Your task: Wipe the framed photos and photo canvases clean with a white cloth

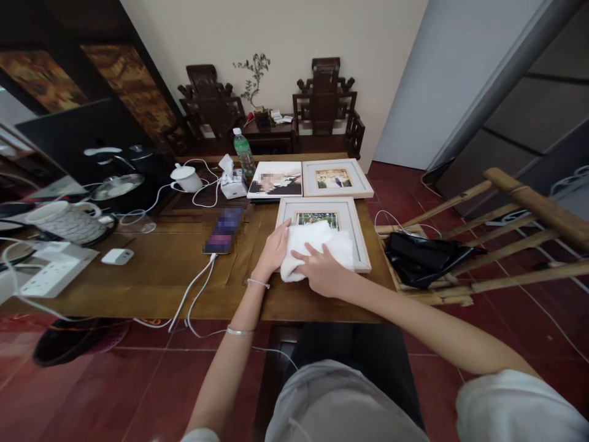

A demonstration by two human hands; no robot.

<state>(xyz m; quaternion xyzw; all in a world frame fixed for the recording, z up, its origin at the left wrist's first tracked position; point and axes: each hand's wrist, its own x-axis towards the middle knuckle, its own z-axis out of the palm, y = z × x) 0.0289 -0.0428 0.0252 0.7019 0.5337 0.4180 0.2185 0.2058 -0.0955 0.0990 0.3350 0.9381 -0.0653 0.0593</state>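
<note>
A light wooden picture frame [362,245] lies flat near the front edge of the table, a photo in its middle partly covered. Over its lower half is a folded white towel [340,239]. My right hand [319,267] presses down on this towel, fingers bent and spread across it. At the frame's left side, my left hand [275,247] holds the edge, fingertips close to the towel; its thumb is hard to make out. Behind are a second framed photo [338,178] and a white-edged picture panel [276,179], side by side.
Left of the frame lies a phone [223,230] with a charging cable. A tissue box [234,184], a green-labelled bottle [243,152], a lidded white cup [186,178], a patterned mug [67,222] and a power strip [57,270] stand farther left. On the right is a bamboo chair [529,196] with a black bag [418,258].
</note>
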